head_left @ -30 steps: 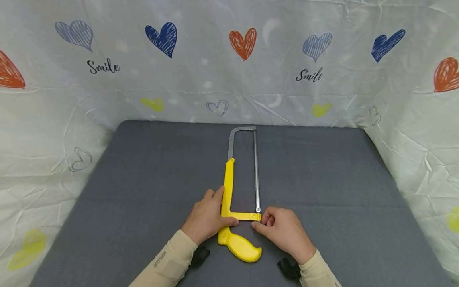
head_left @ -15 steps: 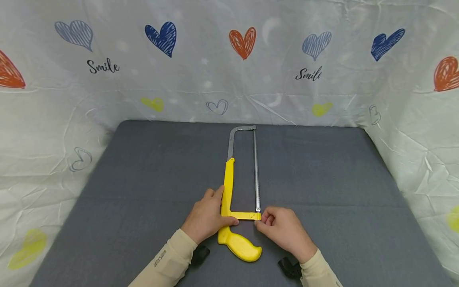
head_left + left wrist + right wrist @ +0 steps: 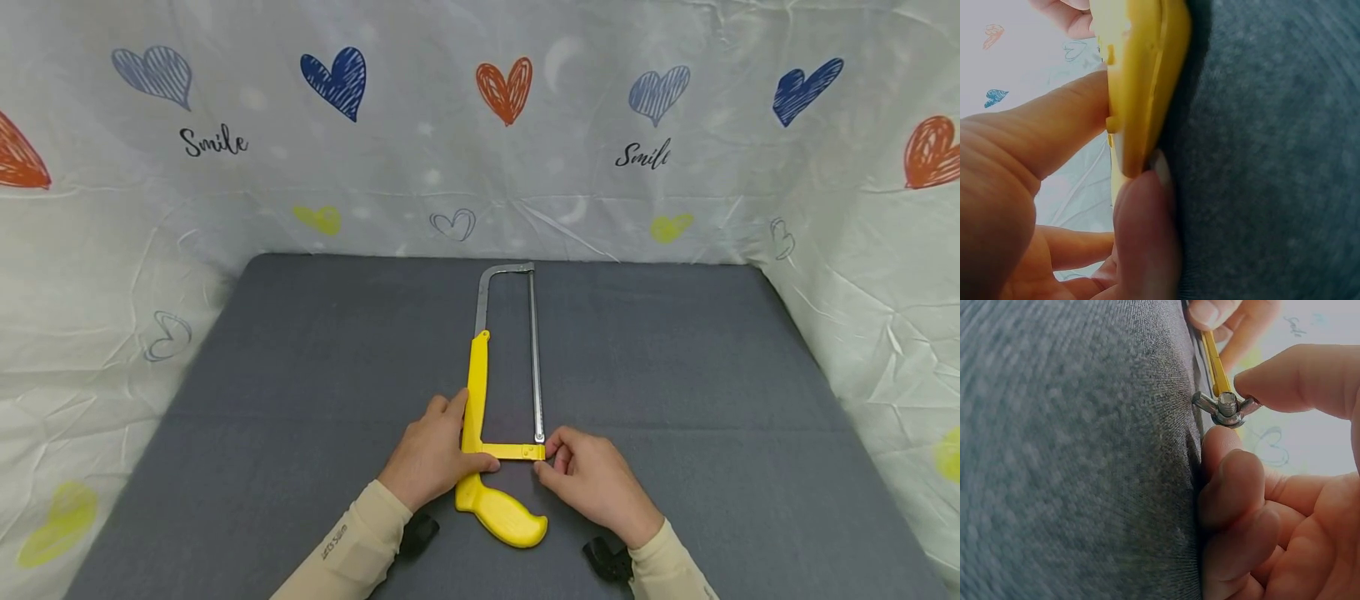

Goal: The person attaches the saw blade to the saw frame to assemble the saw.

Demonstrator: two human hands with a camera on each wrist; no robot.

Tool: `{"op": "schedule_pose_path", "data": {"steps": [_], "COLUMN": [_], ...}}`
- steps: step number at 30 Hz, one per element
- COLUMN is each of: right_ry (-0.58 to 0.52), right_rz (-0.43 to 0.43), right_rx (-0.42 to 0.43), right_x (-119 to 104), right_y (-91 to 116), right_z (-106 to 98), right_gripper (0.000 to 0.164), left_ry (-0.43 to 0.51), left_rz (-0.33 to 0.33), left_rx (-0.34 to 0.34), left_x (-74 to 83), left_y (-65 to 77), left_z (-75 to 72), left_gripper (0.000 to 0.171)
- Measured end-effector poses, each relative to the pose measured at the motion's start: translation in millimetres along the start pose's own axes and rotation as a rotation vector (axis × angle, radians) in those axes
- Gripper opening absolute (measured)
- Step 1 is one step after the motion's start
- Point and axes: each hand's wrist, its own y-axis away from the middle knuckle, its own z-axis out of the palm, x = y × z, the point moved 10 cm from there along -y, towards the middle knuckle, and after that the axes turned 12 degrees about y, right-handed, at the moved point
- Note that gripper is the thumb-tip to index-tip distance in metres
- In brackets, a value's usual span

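A white cloth backdrop (image 3: pixel 480 150), printed with hearts in blue, orange and yellow and the word "Smile", is hung behind and to both sides of the work area. In front of it a grey fabric-covered table (image 3: pixel 300 400) is spread, reaching from the backdrop down to the near edge of the head view.

Two small black objects (image 3: pixel 603 560) are seen at the near edge, one beside each cream sleeve (image 3: pixel 352 554); what they are cannot be told. Nothing is placed between the hands and the tool.

A hacksaw (image 3: pixel 498 400) with a yellow frame is laid flat near the middle of the table, slightly towards the near side. Its long axis is set away from the person: the yellow pistol handle is at the near end, the metal bow at the far end close to the backdrop. The blade (image 3: pixel 536 358) is carried along the right side.

The frame is gripped by the left hand (image 3: pixel 433 454) at the corner above the handle, thumb and fingers curled round it. A metal wing nut (image 3: pixel 1227 407) at the blade's near end is pinched by the thumb and forefinger of the right hand (image 3: pixel 592 483).
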Motion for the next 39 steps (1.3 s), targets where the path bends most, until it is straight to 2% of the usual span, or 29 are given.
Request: {"op": "schedule_pose_path", "data": {"steps": [9, 39], "right_ry": [0.000, -0.008], "right_rz": [-0.031, -0.048], "right_rx": [-0.017, -0.024], "right_x": [-1.2, -0.7], "right_y": [-0.8, 0.2], "right_z": [0.1, -0.1], "right_gripper": [0.013, 0.009], "left_ry": [0.008, 0.014], "left_rz": [0.004, 0.003], "left_rx": [-0.002, 0.002], "left_x": [1.5, 1.0], "left_y": [0.1, 0.9], "left_z": [-0.8, -0.8], "left_gripper": [0.113, 0.114]}}
